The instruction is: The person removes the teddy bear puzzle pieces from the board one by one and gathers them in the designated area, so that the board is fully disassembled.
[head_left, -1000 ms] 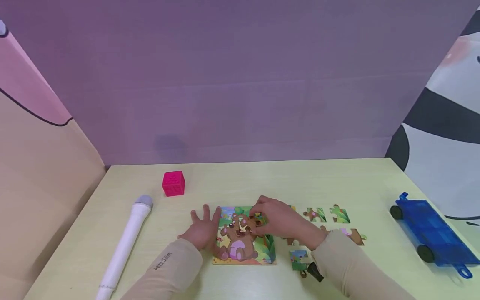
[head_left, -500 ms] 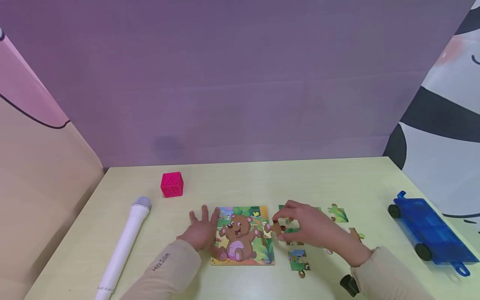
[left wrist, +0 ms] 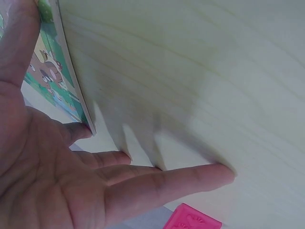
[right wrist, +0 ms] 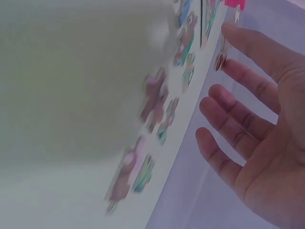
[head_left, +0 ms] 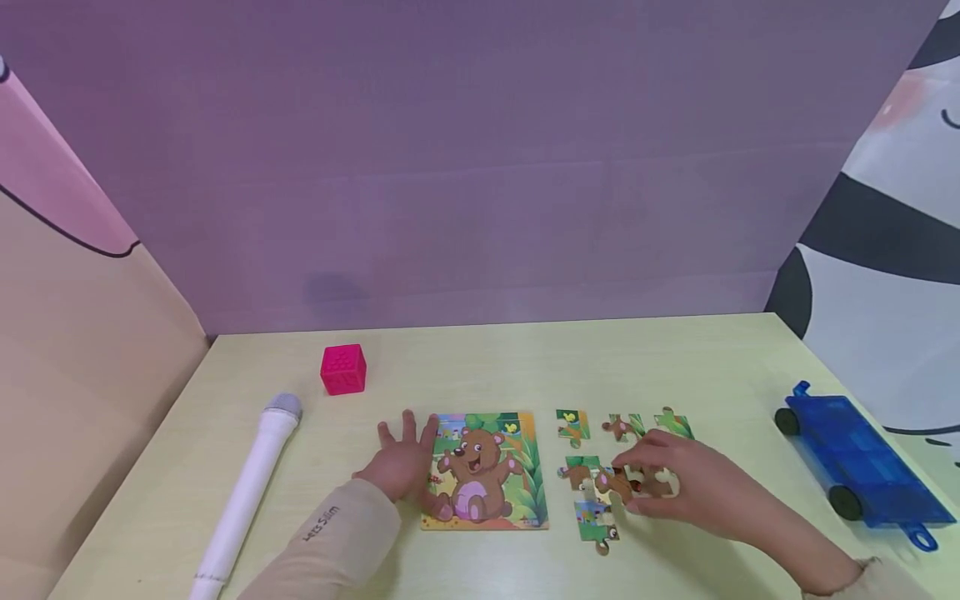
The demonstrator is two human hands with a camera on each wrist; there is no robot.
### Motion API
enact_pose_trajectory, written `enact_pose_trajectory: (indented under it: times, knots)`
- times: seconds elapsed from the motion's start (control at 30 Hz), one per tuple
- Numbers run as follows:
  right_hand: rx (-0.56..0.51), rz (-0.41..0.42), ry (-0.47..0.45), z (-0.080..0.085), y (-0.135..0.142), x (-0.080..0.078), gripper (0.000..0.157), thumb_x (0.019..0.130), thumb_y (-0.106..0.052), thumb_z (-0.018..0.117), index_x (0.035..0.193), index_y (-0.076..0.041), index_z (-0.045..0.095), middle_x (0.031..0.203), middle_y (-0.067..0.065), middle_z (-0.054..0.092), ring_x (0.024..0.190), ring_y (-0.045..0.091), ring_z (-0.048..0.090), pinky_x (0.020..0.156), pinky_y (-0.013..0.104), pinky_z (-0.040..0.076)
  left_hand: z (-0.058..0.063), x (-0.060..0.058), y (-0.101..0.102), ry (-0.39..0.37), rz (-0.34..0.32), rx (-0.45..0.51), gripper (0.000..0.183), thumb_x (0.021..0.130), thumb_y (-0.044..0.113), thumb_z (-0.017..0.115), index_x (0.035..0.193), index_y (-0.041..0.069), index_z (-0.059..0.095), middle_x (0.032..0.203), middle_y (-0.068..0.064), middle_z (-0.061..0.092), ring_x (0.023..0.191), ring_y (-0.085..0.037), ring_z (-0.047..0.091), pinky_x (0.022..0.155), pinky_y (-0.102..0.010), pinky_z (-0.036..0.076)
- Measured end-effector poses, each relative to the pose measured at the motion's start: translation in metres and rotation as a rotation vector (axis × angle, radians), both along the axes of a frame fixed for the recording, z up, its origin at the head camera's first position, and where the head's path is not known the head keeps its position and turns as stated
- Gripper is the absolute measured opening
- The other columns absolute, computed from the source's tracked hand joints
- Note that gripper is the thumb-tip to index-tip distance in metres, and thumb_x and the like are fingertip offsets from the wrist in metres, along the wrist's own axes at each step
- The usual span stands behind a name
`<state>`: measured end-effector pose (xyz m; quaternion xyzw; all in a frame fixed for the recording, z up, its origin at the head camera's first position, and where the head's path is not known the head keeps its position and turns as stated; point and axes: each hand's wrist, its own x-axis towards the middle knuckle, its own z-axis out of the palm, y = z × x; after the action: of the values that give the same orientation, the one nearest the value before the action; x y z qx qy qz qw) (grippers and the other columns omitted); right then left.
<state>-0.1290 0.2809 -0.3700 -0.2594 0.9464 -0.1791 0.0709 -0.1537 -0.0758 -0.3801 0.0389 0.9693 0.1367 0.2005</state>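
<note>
A square bear puzzle board [head_left: 531,510] lies flat on the table in the head view. My left hand [head_left: 399,467], fingers spread, rests at the board's left edge; in the left wrist view the thumb lies over the board and the other fingers stretch out beyond it. To the right of the board, my right hand [head_left: 697,483] pinches a brown jigsaw piece [head_left: 615,485] between thumb and forefinger, above the loose pieces. The right wrist view shows this pinched piece [right wrist: 220,61] edge-on. Part of the loose pieces is hidden behind the right hand.
Several loose jigsaw pieces lie right of the board, among them a corner piece with a yellow bird [head_left: 573,427] and a blue-green one [head_left: 596,523]. A pink cube [head_left: 343,369] and a white toy microphone [head_left: 247,492] are at left, a blue wheeled toy [head_left: 862,458] at right.
My right hand has moved from over the board to the right, carrying the brown jigsaw piece, and the bear picture is now uncovered. The left hand has stayed at the board's edge.
</note>
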Motion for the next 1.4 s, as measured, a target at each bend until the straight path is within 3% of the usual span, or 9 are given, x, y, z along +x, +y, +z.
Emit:
enact_pose_trajectory:
  times: [0.27, 0.4, 0.57, 0.73, 0.87, 0.97, 1.1, 1.2, 1.4]
  knots:
    - [0.004, -0.048, -0.073, -0.011, 0.033, 0.014, 0.049, 0.082, -0.045, 0.083, 0.123, -0.021, 0.073, 0.105, -0.011, 0.062, 0.091, 0.009, 0.059, 0.074, 0.030, 0.057, 0.000, 0.001, 0.000, 0.007, -0.012, 0.003, 0.118, 0.067, 0.030, 0.097, 0.160, 0.009, 0.027, 0.164, -0.028, 0.013, 0.146, -0.060, 0.011, 0.082, -0.084, 0.039]
    - [0.023, -0.106, -0.145, -0.018, 0.042, 0.017, 0.048, 0.080, -0.040, 0.085, 0.124, -0.024, 0.073, 0.118, 0.008, 0.067, 0.110, 0.039, 0.063, 0.084, 0.052, 0.059, 0.001, 0.001, 0.000, 0.004, -0.013, -0.006, 0.118, 0.068, 0.031, 0.097, 0.160, 0.009, 0.026, 0.165, -0.028, 0.013, 0.147, -0.060, 0.011, 0.083, -0.084, 0.039]
    - [0.044, -0.148, -0.188, -0.028, 0.051, 0.020, 0.045, 0.079, -0.036, 0.087, 0.119, -0.021, 0.073, 0.134, 0.030, 0.059, 0.129, 0.064, 0.042, 0.087, 0.063, 0.054, 0.000, 0.000, 0.000, 0.001, -0.015, -0.008, 0.118, 0.068, 0.031, 0.097, 0.160, 0.009, 0.026, 0.165, -0.028, 0.012, 0.146, -0.060, 0.011, 0.083, -0.084, 0.039]
    - [0.051, -0.145, -0.193, -0.035, 0.055, 0.022, 0.045, 0.080, -0.039, 0.086, 0.119, -0.020, 0.073, 0.133, 0.030, 0.059, 0.118, 0.049, 0.058, 0.085, 0.055, 0.058, 0.000, -0.001, 0.000, -0.012, -0.001, 0.003, 0.119, 0.068, 0.030, 0.097, 0.160, 0.010, 0.025, 0.165, -0.028, 0.011, 0.147, -0.060, 0.009, 0.083, -0.086, 0.037]
    - [0.051, -0.103, -0.161, -0.037, 0.057, 0.022, 0.047, 0.081, -0.041, 0.085, 0.119, -0.018, 0.073, 0.115, 0.007, 0.066, 0.095, 0.019, 0.063, 0.076, 0.036, 0.059, 0.001, -0.001, 0.000, -0.016, -0.003, -0.001, 0.119, 0.068, 0.030, 0.097, 0.160, 0.009, 0.024, 0.165, -0.028, 0.010, 0.147, -0.061, 0.008, 0.083, -0.085, 0.037]
    - [0.061, -0.097, -0.150, -0.036, 0.056, 0.022, 0.047, 0.080, -0.041, 0.085, 0.120, -0.019, 0.072, 0.113, 0.004, 0.065, 0.093, 0.018, 0.061, 0.073, 0.035, 0.058, 0.002, -0.001, 0.000, -0.022, -0.002, 0.001, 0.120, 0.068, 0.030, 0.097, 0.160, 0.009, 0.024, 0.165, -0.028, 0.010, 0.147, -0.060, 0.008, 0.084, -0.085, 0.037]
    - [0.063, -0.142, -0.141, -0.028, 0.050, 0.021, 0.046, 0.079, -0.041, 0.086, 0.119, -0.021, 0.074, 0.123, 0.018, 0.066, 0.114, 0.047, 0.060, 0.082, 0.051, 0.059, 0.001, -0.001, 0.001, -0.021, -0.009, 0.000, 0.119, 0.068, 0.030, 0.097, 0.160, 0.009, 0.024, 0.165, -0.028, 0.011, 0.146, -0.061, 0.008, 0.084, -0.085, 0.037]
    - [0.041, -0.132, -0.113, -0.020, 0.042, 0.019, 0.042, 0.082, -0.042, 0.084, 0.119, -0.024, 0.074, 0.118, 0.009, 0.068, 0.112, 0.041, 0.062, 0.083, 0.048, 0.059, 0.000, -0.001, 0.001, -0.023, -0.007, -0.003, 0.119, 0.068, 0.029, 0.097, 0.160, 0.009, 0.024, 0.165, -0.028, 0.010, 0.147, -0.061, 0.008, 0.084, -0.085, 0.037]
    - [-0.002, -0.044, -0.070, -0.005, 0.017, 0.010, 0.034, 0.088, -0.040, 0.079, 0.116, -0.023, 0.074, 0.104, -0.011, 0.062, 0.089, 0.008, 0.059, 0.075, 0.030, 0.056, 0.000, -0.002, 0.001, -0.027, -0.003, -0.011, 0.119, 0.068, 0.031, 0.096, 0.160, 0.010, 0.024, 0.165, -0.028, 0.010, 0.147, -0.060, 0.008, 0.084, -0.086, 0.037]
